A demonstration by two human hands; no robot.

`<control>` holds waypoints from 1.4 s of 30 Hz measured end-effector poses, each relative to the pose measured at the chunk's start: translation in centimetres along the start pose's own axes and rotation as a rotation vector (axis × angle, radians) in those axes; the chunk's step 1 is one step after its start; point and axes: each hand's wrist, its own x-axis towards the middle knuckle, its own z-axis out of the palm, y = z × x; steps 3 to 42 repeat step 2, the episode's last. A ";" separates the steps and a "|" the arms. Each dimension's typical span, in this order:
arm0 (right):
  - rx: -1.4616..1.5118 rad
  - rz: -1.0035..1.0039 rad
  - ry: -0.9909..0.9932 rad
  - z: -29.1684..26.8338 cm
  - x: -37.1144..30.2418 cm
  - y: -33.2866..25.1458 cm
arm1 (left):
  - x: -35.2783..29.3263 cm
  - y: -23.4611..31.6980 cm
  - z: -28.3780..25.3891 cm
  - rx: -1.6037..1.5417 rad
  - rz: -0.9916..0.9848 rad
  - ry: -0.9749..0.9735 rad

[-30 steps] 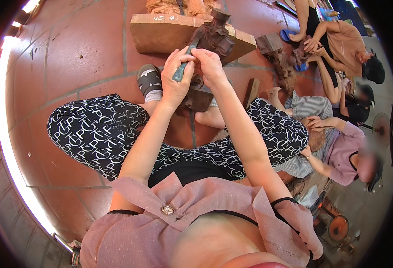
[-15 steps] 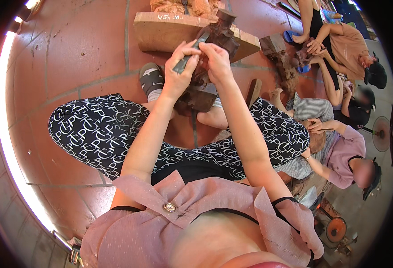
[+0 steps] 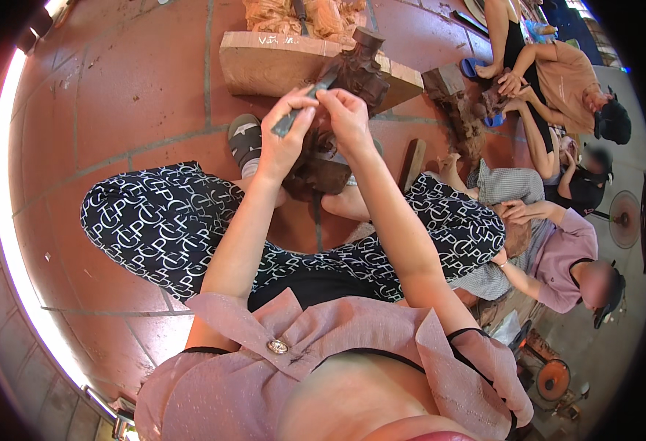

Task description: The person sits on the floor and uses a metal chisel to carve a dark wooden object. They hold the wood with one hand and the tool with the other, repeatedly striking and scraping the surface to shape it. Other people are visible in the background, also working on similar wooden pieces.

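Between my legs a dark brown carved wooden piece (image 3: 361, 73) leans lengthwise, its far end resting by a pale wooden block (image 3: 264, 66). My left hand (image 3: 284, 136) is closed around a flat grey strip (image 3: 287, 121) that slants up to the carving; its exact kind is unclear. Beside it, my right hand (image 3: 348, 121) is closed, thumb and fingertips pinched at the upper part of the same strip. Both hands are over the carving and hide its middle. The carving's thick near end (image 3: 321, 175) shows below them, between my feet.
An orange-toned carving (image 3: 264, 15) stands on the pale block. To the right are a small wooden bar (image 3: 413, 163) and another dark carving (image 3: 459, 110). Several people sit along the right, one in a pink top (image 3: 569, 253). Fans (image 3: 624, 209) stand farther right.
Both my hands and the grey strip have shifted slightly left and down along the carving. The view has tilted a little; my grip looks the same.
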 end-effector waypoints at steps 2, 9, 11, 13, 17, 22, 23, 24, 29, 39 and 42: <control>-0.035 -0.016 -0.007 -0.1 -0.4 -0.2 | 1.2 0.9 0.5 -0.104 -0.005 0.012; -0.035 -0.016 -0.007 -0.1 -0.4 -0.2 | 1.2 0.9 0.5 -0.104 -0.005 0.012; -0.035 -0.016 -0.007 -0.1 -0.4 -0.2 | 1.2 0.9 0.5 -0.104 -0.005 0.012; -0.035 -0.016 -0.007 -0.1 -0.4 -0.2 | 1.2 0.9 0.5 -0.104 -0.005 0.012; -0.035 -0.016 -0.007 -0.1 -0.4 -0.2 | 1.2 0.9 0.5 -0.104 -0.005 0.012; -0.035 -0.016 -0.007 -0.1 -0.4 -0.2 | 1.2 0.9 0.5 -0.104 -0.005 0.012; -0.035 -0.016 -0.007 -0.1 -0.4 -0.2 | 1.2 0.9 0.5 -0.104 -0.005 0.012; -0.035 -0.016 -0.007 -0.1 -0.4 -0.2 | 1.2 0.9 0.5 -0.104 -0.005 0.012; -0.035 -0.016 -0.007 -0.1 -0.4 -0.2 | 1.2 0.9 0.5 -0.104 -0.005 0.012; -0.035 -0.016 -0.007 -0.1 -0.4 -0.2 | 1.2 0.9 0.5 -0.104 -0.005 0.012; -0.035 -0.016 -0.007 -0.1 -0.4 -0.2 | 1.2 0.9 0.5 -0.104 -0.005 0.012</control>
